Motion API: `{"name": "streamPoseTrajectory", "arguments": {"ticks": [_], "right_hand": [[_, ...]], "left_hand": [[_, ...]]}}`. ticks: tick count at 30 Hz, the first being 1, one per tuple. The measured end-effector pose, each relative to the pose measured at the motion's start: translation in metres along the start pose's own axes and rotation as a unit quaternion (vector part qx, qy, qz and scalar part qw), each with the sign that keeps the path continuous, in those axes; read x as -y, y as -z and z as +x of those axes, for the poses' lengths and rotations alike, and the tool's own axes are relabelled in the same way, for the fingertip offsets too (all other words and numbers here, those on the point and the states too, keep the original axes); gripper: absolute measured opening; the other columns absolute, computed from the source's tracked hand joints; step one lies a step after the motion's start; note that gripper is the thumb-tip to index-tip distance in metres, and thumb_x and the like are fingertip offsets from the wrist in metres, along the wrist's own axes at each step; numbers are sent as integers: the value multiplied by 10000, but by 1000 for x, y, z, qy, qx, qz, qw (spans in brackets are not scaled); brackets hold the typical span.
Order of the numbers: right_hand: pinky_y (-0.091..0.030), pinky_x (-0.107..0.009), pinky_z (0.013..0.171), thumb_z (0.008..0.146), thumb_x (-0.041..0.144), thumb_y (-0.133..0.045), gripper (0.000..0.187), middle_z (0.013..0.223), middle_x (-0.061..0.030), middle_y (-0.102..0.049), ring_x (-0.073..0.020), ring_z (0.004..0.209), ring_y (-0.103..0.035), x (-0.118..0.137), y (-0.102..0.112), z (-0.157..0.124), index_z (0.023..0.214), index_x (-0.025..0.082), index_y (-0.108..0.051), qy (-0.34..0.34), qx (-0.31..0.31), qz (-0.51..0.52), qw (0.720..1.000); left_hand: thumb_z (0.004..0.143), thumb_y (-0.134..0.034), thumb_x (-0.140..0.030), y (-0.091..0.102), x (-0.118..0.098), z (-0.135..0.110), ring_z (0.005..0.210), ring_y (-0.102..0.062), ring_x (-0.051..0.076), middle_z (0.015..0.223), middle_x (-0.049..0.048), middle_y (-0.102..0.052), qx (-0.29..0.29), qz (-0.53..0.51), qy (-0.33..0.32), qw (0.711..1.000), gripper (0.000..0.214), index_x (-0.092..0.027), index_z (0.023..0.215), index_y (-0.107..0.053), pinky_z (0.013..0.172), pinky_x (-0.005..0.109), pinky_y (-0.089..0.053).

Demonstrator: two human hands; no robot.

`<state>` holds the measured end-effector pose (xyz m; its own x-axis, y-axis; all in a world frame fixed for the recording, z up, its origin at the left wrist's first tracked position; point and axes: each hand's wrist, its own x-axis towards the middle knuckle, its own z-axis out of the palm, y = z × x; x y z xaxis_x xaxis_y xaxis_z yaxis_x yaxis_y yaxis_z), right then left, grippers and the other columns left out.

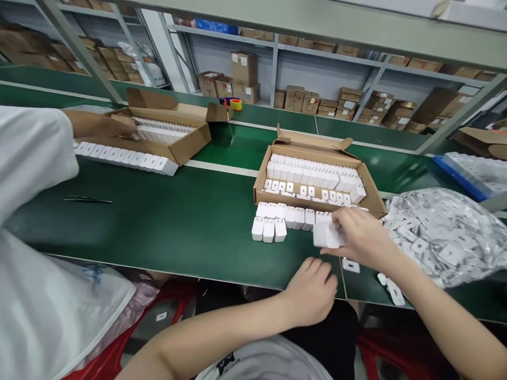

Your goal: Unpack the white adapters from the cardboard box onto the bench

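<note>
My right hand (362, 237) is closed around a white charger plug (327, 235), held above the green bench in front of the open carton. My left hand (311, 293) is at the bench's near edge with its fingers curled; whatever may be inside them is hidden. Rows of white charger plugs (268, 229) stand prongs up just left of my right hand. Behind them, an open cardboard box (320, 202) holds more white plugs in rows. Beneath my right wrist lie small white faceplates with a slot, one of them a white plate (350, 265).
A clear plastic bag (447, 237) full of white plates lies on the right, with a blue tray (461, 177) behind it. To the left, a co-worker's hand (124, 125) reaches into another open box (194, 145). Tweezers (87, 199) lie near that person. A metal shelf beam crosses overhead.
</note>
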<state>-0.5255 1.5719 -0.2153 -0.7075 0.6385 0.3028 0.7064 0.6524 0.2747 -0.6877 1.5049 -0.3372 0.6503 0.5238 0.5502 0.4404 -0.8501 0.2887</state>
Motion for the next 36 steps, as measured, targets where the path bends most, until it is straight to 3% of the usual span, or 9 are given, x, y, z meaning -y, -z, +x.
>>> {"name": "streamPoseTrajectory", "arguments": {"ticks": [2, 5, 9, 14, 24, 27, 29, 32, 36], "right_hand": [[-431, -345, 667, 651, 599, -838, 617, 850, -68, -592, -241, 773, -551, 19, -22, 5, 938, 157, -516, -14, 32, -6, 999], [-428, -346, 683, 581, 521, -907, 625, 885, -80, -615, -257, 808, -569, 43, -52, 17, 937, 145, -557, -24, 76, -14, 997], [-440, -350, 684, 619, 478, -899, 603, 907, -94, -622, -265, 809, -580, 60, -77, 33, 991, 122, -585, -41, 81, -14, 996], [-494, -386, 712, 682, 502, -849, 551, 949, -140, -630, -298, 846, -587, 58, -86, 38, 1003, 122, -614, -27, 66, -20, 997], [-528, -458, 792, 883, 576, -607, 593, 1069, -195, -645, -346, 951, -623, 51, -86, 13, 1257, 120, -551, -26, -48, 52, 997], [-512, -461, 860, 917, 502, -600, 493, 1077, -181, -657, -328, 1000, -620, 21, -72, 12, 1238, 132, -551, -47, -113, 51, 991], [-482, -471, 920, 935, 445, -584, 405, 1082, -163, -660, -319, 1050, -604, -22, -58, 13, 1205, 144, -559, -128, -119, 33, 984], [-438, -454, 973, 950, 400, -534, 380, 1160, -150, -627, -314, 1134, -557, -101, -43, 15, 1229, 143, -543, -324, 55, 1, 944], [-498, -382, 845, 762, 301, -757, 449, 1062, -200, -647, -324, 1015, -615, -167, -53, 17, 1111, 52, -623, -369, 176, 15, 912]], "left_hand": [[885, -516, -188, 31, 20, -30, 880, -546, 235, 915, 87, -567, -59, -27, 57, 996, 93, -139, 934, -579, 789, 380, -476], [899, -563, -196, 66, 59, -59, 1017, -548, 249, 1071, 108, -550, -161, 1, 206, 965, 216, -158, 1110, -540, 884, 412, -485], [911, -620, -309, 78, 101, -72, 1103, -563, 261, 1188, 121, -537, -133, -38, 329, 934, 469, -194, 1312, -405, 925, 425, -518], [893, -657, -317, 66, 115, -73, 1093, -600, 243, 1215, 96, -552, -79, -120, 360, 922, 587, -250, 1381, -336, 911, 396, -545], [897, -638, -363, 67, 119, -66, 1044, -618, 256, 1157, 110, -564, -76, -85, 349, 930, 612, -221, 1404, -325, 813, 373, -562], [889, -623, -462, 82, 122, -59, 1010, -615, 267, 1141, 120, -553, -92, -45, 336, 936, 629, -191, 1393, -362, 772, 381, -557], [920, -564, -463, 98, 127, -45, 946, -613, 247, 1106, 119, -555, -146, -22, 322, 935, 542, -171, 1351, -415, 733, 366, -546], [963, -488, -389, 117, 141, -11, 901, -598, 213, 1050, 109, -568, -250, -20, 272, 929, 400, -151, 1284, -474, 747, 346, -529], [975, -453, -327, 114, 167, 31, 903, -578, 202, 1015, 112, -578, -351, -12, 220, 910, 300, -133, 1195, -515, 776, 338, -512]]}}
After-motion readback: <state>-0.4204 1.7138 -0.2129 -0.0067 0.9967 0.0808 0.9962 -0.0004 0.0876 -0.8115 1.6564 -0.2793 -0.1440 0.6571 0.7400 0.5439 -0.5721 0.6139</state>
